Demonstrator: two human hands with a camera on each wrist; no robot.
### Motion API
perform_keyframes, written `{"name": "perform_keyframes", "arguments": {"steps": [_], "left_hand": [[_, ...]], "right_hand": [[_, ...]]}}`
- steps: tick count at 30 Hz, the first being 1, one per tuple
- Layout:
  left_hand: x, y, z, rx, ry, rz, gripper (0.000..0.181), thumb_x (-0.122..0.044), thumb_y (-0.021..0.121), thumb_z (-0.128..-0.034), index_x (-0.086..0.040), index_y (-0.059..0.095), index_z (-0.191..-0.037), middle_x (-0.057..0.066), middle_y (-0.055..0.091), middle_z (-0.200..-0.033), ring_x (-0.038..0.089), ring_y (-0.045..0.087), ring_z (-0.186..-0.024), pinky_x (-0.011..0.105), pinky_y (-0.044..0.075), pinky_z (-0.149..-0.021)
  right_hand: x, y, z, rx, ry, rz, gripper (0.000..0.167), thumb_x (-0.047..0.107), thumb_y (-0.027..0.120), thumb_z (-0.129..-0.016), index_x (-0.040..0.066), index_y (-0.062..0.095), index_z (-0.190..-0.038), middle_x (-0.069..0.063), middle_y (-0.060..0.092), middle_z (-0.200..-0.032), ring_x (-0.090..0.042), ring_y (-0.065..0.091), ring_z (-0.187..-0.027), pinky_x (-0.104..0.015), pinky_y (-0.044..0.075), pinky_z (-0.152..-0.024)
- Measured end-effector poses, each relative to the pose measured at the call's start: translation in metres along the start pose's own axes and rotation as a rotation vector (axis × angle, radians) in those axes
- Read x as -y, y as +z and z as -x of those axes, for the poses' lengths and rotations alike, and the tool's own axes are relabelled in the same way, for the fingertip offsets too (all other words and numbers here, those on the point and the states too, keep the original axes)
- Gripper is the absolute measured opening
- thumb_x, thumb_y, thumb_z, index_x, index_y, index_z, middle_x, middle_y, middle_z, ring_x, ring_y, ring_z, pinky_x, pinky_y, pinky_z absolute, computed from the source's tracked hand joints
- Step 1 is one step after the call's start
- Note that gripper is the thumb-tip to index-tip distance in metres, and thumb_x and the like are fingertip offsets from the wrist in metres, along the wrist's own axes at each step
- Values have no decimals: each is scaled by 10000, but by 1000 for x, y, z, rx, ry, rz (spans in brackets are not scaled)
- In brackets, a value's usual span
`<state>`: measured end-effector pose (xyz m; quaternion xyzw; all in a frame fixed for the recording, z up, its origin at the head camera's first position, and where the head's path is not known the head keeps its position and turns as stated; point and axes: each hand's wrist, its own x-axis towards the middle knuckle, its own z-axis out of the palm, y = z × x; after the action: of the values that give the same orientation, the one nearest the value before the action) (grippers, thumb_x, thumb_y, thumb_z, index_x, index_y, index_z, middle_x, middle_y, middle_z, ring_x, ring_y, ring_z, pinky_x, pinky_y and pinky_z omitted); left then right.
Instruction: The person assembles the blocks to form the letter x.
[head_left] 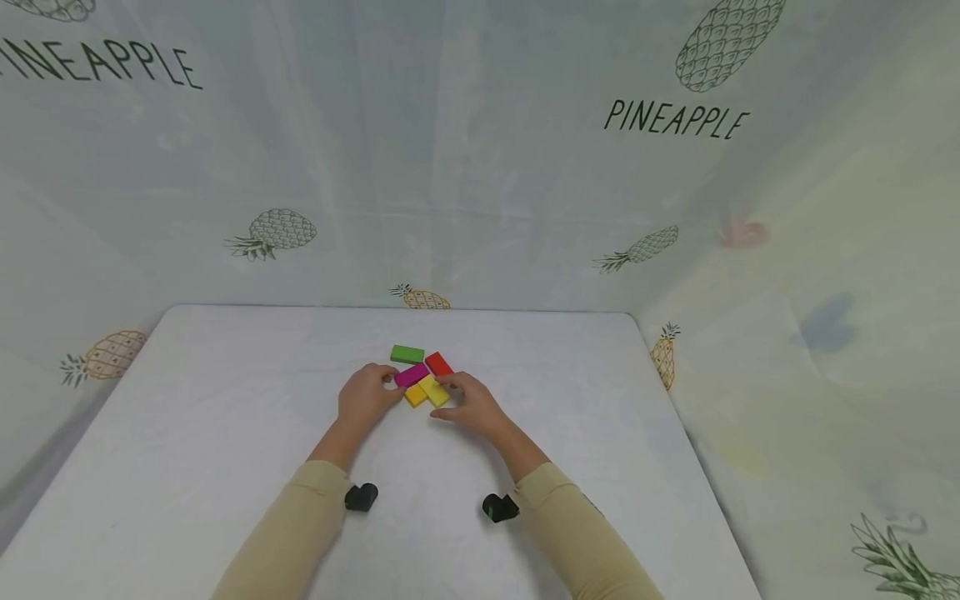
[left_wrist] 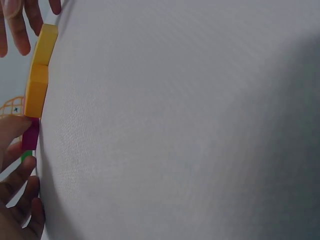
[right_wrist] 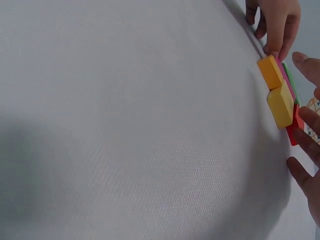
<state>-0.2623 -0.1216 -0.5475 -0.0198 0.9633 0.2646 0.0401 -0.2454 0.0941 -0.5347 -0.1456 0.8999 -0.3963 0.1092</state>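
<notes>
In the head view my left hand [head_left: 366,396] pinches the left end of the magenta block [head_left: 412,375] between thumb and fingers. Below it lie the orange block [head_left: 416,395] and the yellow block [head_left: 434,390], side by side. My right hand [head_left: 474,406] is at the right of this group, thumb and fingers apart, fingertips beside the yellow block and the red block [head_left: 438,364]; contact is unclear. The right wrist view shows the orange block [right_wrist: 270,72] against the yellow block [right_wrist: 281,104]. The left wrist view shows the magenta block [left_wrist: 30,137] partly behind my left fingers.
A green block [head_left: 407,354] lies just behind the magenta one. The white table [head_left: 225,400] reaches back to a curtain printed with pineapples. Two black objects [head_left: 362,497] [head_left: 500,507] show beside the sleeves, one at each wrist.
</notes>
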Motion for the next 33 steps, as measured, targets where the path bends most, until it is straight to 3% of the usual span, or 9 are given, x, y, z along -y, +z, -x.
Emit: {"name": "perform_keyframes", "arguments": {"steps": [6, 15, 24, 33], "left_hand": [[2, 1, 6, -48, -9, 45, 388, -282, 780, -827, -64, 714, -1141, 81, 676, -1006, 286, 565, -976, 445, 485, -859], [8, -1, 14, -117, -41, 115, 391, -279, 772, -824, -47, 718, -1135, 89, 705, -1001, 304, 592, -981, 468, 476, -850], [2, -4, 37, -132, -143, 308, 374, -295, 758, -846, -49, 716, -1125, 146, 694, -1063, 322, 592, -1021, 482, 474, -896], [4, -3, 56, -168, -172, 340, 365, -288, 762, -843, -45, 722, -1112, 138, 700, -1047, 317, 602, -1018, 485, 471, -874]], "right_hand": [[2, 2, -1, -13, -3, -2, 556, 300, 814, -804, 156, 612, -1302, -8, 600, -1231, -203, 537, -1133, -384, 443, -981], [11, 5, -1, -52, 27, -112, 522, 266, 799, -823, 135, 612, -1293, -11, 598, -1235, -221, 526, -1144, -407, 432, -991], [13, 14, 2, -91, 61, -186, 521, 236, 795, -828, 152, 609, -1307, 5, 602, -1262, -234, 525, -1165, -399, 442, -981], [15, 21, 9, -125, 43, -255, 504, 212, 815, -805, 135, 634, -1269, 3, 624, -1231, -220, 539, -1128, -382, 453, -954]]}}
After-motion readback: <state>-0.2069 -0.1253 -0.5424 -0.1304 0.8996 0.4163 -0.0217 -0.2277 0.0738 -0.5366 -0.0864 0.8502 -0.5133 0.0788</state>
